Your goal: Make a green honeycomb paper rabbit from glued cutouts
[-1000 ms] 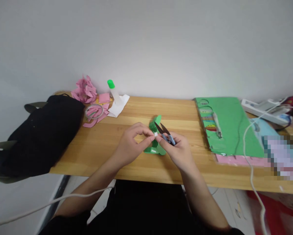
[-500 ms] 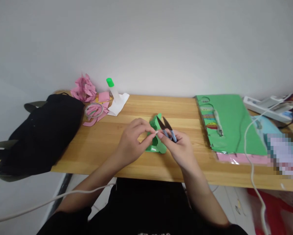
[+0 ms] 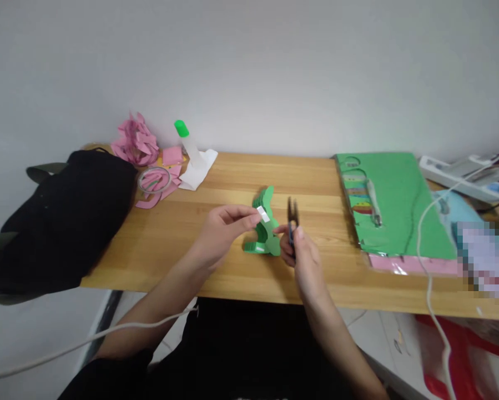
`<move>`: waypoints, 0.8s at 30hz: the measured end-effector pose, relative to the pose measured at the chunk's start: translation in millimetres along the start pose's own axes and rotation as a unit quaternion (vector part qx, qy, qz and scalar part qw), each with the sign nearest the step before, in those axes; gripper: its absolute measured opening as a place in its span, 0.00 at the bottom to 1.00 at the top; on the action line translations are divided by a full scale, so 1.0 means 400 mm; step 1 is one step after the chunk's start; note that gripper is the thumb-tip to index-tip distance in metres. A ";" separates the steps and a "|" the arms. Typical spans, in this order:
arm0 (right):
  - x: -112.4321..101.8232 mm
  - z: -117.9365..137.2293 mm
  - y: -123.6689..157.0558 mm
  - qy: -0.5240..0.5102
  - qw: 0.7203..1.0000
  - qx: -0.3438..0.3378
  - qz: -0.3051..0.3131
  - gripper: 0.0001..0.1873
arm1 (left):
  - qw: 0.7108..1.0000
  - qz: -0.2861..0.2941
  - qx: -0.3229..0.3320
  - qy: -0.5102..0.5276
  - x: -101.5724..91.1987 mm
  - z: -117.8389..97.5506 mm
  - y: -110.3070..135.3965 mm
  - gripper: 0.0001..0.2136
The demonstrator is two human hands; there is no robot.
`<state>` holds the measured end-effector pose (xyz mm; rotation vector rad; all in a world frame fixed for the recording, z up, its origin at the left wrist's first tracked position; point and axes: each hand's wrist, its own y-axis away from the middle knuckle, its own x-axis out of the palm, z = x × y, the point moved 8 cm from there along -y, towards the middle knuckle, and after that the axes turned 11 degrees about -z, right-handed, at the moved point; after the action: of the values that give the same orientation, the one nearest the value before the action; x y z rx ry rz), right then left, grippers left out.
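Note:
Between the thumb and forefinger of my left hand [image 3: 228,230] is a small white strip [image 3: 263,213], probably double-sided tape. My right hand [image 3: 301,250] is wrapped around a pair of small snips [image 3: 292,214], dark blades pointing up and away, seen nearly edge-on. Beneath and between both hands, a green cut-paper piece [image 3: 270,239] with stacked, scalloped layers stands on the wooden table [image 3: 316,189]. A white patch shows on its lower left part. The strip is held above this piece; whether they touch I cannot tell.
On the left lie a black bag [image 3: 66,222], pink paper scraps [image 3: 136,141], a tape roll [image 3: 154,180] and a green-capped glue bottle [image 3: 193,150] on white paper. To the right are a green paper pack [image 3: 399,205], a power strip [image 3: 461,178] and a white cable [image 3: 428,283].
My hands have moved apart. The white strip, previously pinched where both hands met, now shows in my left hand alone. The snips in my right hand have turned edge-on.

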<state>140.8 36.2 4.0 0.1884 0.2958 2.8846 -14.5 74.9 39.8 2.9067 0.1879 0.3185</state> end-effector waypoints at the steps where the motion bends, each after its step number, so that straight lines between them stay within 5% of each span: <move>1: 0.003 -0.010 0.009 0.010 1.000 0.004 0.011 0.29 | 0.999 -0.008 -0.026 0.021 0.000 0.013 -0.003 0.12; 8: 0.029 -0.011 0.038 0.056 0.997 -0.007 0.057 0.28 | 0.995 -0.048 -0.066 0.064 0.004 0.033 -0.013 0.11; 24: 0.065 0.000 0.029 -0.048 0.994 0.046 0.090 0.27 | 0.999 -0.017 0.029 -0.037 0.014 0.005 -0.006 0.08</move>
<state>113.1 31.6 9.2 0.3888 0.4141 3.0282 -9.0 77.8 38.6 2.9639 0.2371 0.2018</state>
